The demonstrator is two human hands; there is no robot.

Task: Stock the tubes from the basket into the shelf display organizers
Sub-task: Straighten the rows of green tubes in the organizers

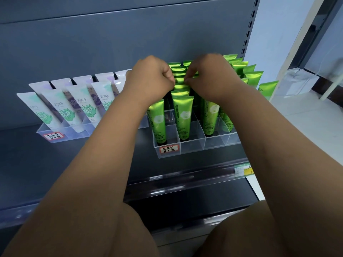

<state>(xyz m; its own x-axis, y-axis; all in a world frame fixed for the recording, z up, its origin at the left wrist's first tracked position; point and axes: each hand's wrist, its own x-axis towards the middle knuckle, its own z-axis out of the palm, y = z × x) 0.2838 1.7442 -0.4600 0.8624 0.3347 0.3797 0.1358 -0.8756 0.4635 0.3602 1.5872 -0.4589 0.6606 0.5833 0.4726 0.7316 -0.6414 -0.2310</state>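
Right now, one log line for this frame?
left hand: pinches green tube top | right hand: pinches same tube | clear organizer: green tubes upright | basket: not in view

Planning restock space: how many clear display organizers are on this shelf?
2. The left organizer holds white tubes; the right organizer holds green tubes. The forearms hide part of the shelf between them, so a further one cannot be ruled out.

Dark grey shelving panel point(111, 43) and slotted upright point(249, 28), with a pale wall point(278, 25) and light floor point(306, 117) to the right.
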